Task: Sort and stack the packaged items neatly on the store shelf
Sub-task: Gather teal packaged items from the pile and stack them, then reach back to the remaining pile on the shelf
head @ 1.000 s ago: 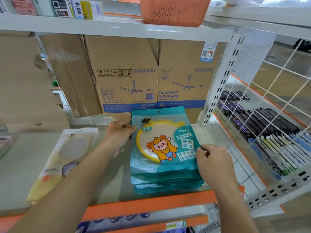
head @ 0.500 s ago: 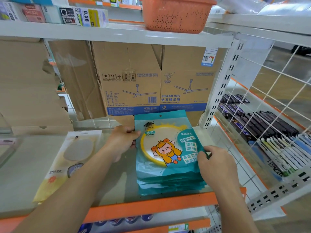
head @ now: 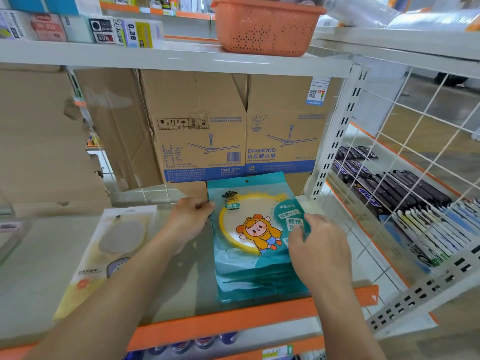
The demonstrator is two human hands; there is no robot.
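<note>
A stack of teal mirror packages (head: 249, 255) with a cartoon child and a yellow ring lies flat on the shelf (head: 233, 323), near its orange front edge and right-hand upright. My left hand (head: 189, 219) holds the stack's left edge near the top, thumb at the package corner. My right hand (head: 319, 248) lies over the right side of the top package, fingers curled onto its printed face. Whether its thumb is under the edge is hidden.
A pale yellow package with an oval mirror (head: 114, 250) lies on the shelf to the left. Cardboard fan boxes (head: 207, 131) stand close behind. A white wire divider (head: 405, 141) closes the right side, with dark packets (head: 405, 188) beyond. An orange basket (head: 265, 27) sits above.
My right hand has slid from the stack's right edge up onto the top package's face. My left hand stays at the left edge. The stack has barely shifted.
</note>
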